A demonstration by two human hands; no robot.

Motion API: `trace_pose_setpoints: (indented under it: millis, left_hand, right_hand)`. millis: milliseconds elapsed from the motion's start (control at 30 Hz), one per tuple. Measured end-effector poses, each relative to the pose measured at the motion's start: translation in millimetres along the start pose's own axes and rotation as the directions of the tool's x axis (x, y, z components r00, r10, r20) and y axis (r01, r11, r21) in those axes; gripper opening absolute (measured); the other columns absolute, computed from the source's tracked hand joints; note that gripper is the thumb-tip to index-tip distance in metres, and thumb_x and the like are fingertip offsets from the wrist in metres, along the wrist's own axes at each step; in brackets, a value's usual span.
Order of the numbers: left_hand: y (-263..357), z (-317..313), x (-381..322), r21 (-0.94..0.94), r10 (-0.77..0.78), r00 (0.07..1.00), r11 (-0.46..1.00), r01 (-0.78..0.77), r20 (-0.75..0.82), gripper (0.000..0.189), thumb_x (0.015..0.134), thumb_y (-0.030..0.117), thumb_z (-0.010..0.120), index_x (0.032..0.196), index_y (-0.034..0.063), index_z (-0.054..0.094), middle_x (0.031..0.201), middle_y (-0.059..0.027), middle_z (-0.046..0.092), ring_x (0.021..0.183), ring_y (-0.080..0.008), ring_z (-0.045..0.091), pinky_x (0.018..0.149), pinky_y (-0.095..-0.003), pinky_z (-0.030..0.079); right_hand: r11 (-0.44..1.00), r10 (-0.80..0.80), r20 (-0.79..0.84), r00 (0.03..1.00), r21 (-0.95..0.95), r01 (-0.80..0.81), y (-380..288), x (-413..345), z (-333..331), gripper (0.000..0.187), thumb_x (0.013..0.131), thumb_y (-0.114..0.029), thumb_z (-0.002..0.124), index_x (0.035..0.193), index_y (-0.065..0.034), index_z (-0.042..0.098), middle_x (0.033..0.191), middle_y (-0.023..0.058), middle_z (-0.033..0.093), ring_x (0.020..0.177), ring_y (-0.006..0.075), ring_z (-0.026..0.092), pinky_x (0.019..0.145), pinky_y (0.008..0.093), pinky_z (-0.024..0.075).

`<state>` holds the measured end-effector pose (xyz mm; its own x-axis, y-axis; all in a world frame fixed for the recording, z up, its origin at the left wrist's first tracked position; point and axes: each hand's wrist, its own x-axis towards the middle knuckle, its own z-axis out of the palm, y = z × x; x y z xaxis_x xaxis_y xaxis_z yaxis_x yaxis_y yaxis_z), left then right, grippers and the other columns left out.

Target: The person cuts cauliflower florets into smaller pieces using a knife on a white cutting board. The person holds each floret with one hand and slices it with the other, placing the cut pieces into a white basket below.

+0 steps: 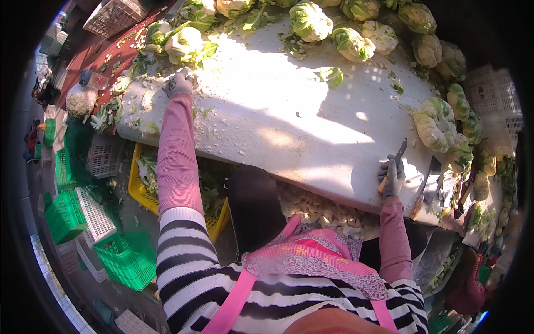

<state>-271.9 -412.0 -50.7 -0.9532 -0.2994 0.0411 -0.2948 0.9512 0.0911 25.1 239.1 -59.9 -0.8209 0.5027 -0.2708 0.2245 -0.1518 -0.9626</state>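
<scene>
My left hand, in a pale glove with dark print, lies at the left part of the white table, just below a cauliflower head with leaves. Whether its curled fingers hold anything cannot be seen. At the right, my right hand, in a grey glove, grips a small knife, its dark blade pointing away from me and its light handle showing below the fingers. A large knife with a wooden handle rests on the table to the right of that hand. Trimmed leaf scraps and crumbs lie about my left hand.
More cauliflowers line the far and right edges of the table. A loose leaf lies near its middle. A yellow crate with leaves stands below the left edge, beside stacked green crates. Cauliflower pieces fill the space below the near edge.
</scene>
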Motion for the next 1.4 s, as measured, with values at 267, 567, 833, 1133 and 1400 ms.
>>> trace_pose_setpoints:
  millis: [267, 567, 833, 1133, 1400]
  left_hand:
    - [141, -99, -172, -0.737, 0.819, 0.572, 0.361, -0.572, -0.042, 0.019, 0.095, 0.015, 0.067, 0.109, 0.0026, 0.07, 0.1, -0.0074, 0.072, 0.093, -0.0158, 0.067, 0.086, -0.0297, 0.054]
    - [333, -44, -170, 0.116, 0.995, 0.096, 0.099, -0.988, -0.033, 0.046, 0.095, 0.041, 0.058, 0.136, 0.0208, 0.056, 0.147, -0.0083, 0.046, 0.135, -0.0287, 0.043, 0.112, -0.0525, 0.033]
    - [264, 11, -42, 0.34, 0.435, 0.895, 0.831, -0.441, 0.097, 0.054, 0.104, 0.048, 0.028, 0.149, 0.0239, 0.043, 0.159, -0.0066, 0.033, 0.15, -0.0268, 0.024, 0.12, -0.061, 0.009]
    - [25, 8, -56, 0.356, -0.184, 0.982, 0.916, 0.184, -0.032, 0.053, 0.101, 0.048, 0.032, 0.147, 0.0251, 0.046, 0.16, -0.0013, 0.031, 0.148, -0.0287, 0.024, 0.112, -0.0642, 0.023]
    - [-47, -37, -216, 0.543, -0.039, 0.946, 0.811, 0.218, -0.321, 0.048, 0.095, 0.044, 0.051, 0.14, 0.0259, 0.053, 0.155, -0.0099, 0.037, 0.141, -0.0386, 0.032, 0.108, -0.0671, 0.024]
  right_hand:
    - [0.998, 0.038, 0.026, 0.999, 0.051, -0.039, -3, -3, 1, 0.025, 0.1, -0.025, 0.06, 0.115, -0.005, 0.058, 0.076, 0.0023, 0.057, 0.054, 0.0074, 0.05, 0.045, 0.0204, 0.0381]
    - [1.0, -0.016, 0.001, 1.0, 0.016, 0.016, -3, -2, 2, 0.025, 0.098, -0.02, 0.058, 0.116, -0.0021, 0.057, 0.074, 0.0032, 0.056, 0.051, 0.0086, 0.048, 0.044, 0.022, 0.0382]
    - [0.999, -0.003, 0.011, 1.0, 0.033, 0.003, -2, -3, 3, 0.027, 0.098, -0.022, 0.057, 0.115, -0.0015, 0.055, 0.074, 0.0039, 0.056, 0.052, 0.0082, 0.048, 0.044, 0.0214, 0.0368]
    - [0.999, -0.004, 0.048, 0.999, 0.034, 0.002, -4, -4, 0, 0.026, 0.1, -0.023, 0.054, 0.118, -0.0044, 0.055, 0.077, 0.0028, 0.056, 0.055, 0.0079, 0.049, 0.046, 0.0202, 0.037]
    - [0.997, 0.001, 0.077, 0.997, 0.08, -0.007, -2, -2, -1, 0.023, 0.102, -0.022, 0.055, 0.118, -0.0056, 0.055, 0.077, 0.0021, 0.056, 0.056, 0.0082, 0.049, 0.047, 0.0202, 0.0371]
